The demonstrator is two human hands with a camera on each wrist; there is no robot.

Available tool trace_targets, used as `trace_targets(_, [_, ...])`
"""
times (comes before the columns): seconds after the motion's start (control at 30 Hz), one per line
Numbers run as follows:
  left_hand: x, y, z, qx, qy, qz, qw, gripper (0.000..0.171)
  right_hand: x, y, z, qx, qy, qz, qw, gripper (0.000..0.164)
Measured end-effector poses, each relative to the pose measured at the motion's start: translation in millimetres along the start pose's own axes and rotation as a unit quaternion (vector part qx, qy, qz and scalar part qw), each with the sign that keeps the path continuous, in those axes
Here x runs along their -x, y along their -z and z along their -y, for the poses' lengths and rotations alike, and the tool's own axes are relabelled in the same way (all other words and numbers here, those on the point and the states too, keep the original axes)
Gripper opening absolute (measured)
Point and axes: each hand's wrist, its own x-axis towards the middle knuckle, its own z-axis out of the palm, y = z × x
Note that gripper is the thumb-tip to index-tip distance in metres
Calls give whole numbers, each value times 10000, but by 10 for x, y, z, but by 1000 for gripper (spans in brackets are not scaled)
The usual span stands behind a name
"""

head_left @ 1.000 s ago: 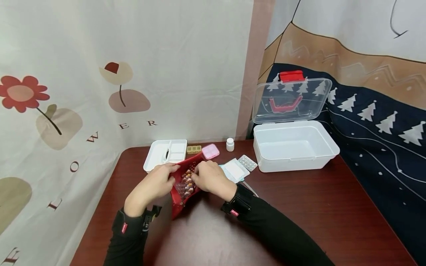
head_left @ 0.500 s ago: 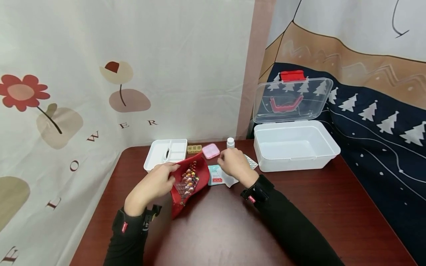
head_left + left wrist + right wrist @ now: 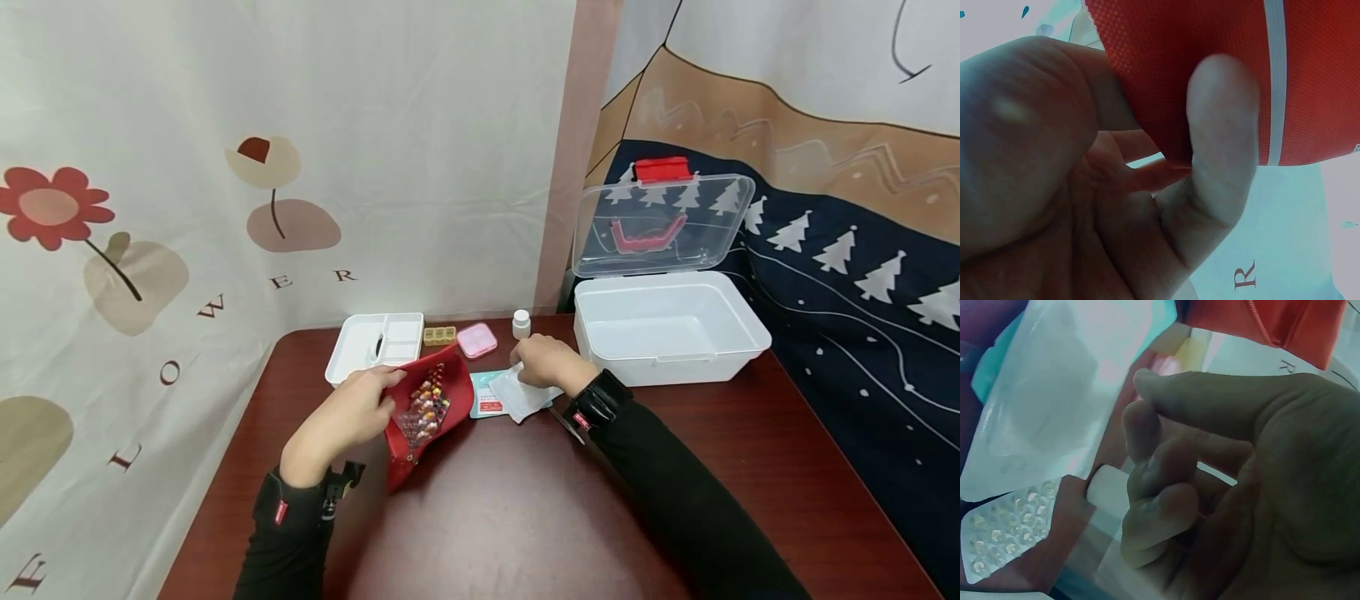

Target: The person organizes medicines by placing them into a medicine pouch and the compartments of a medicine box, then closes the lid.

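My left hand (image 3: 347,421) grips the edge of an open red pouch (image 3: 459,390), thumb on one side of the fabric and fingers behind it in the left wrist view. Clear strips holding colourful capsules (image 3: 427,407) lie inside the pouch. My right hand (image 3: 553,365) hovers over a white packet (image 3: 519,398), which overlaps a teal packet (image 3: 486,404). In the right wrist view its fingers (image 3: 1175,515) are curled, the thumb tip meets the index fingertip and nothing sits between them. A blister pack of round tablets (image 3: 1013,528) lies beside the packet there.
Behind the pouch stand a white compartment tray (image 3: 352,346), a yellow pill case (image 3: 439,336), a pink case (image 3: 477,340) and a white bottle (image 3: 521,324). A white box (image 3: 671,371) with its clear lid raised stands at right. A thin metal tool (image 3: 566,425) lies near my right wrist.
My right hand has come out of the pouch and moved right to the white packet, holding nothing now. The left hand and pouch have stayed in place.
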Motion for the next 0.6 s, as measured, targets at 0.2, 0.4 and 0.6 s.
trace_targets(0.2, [9,-4,5,27,8,-3,10000,45,-60,-55,-16,164,-173,320,9992,50])
trace_targets(0.4, [17,-14,10,31,-7,21,10000,45,-91,-79,-36,340,-230,626,9972,46])
trace_targets(0.6, [4,-1,5,37,6,34,10000,46,-136,-76,-50,361,-279,375,9983,41])
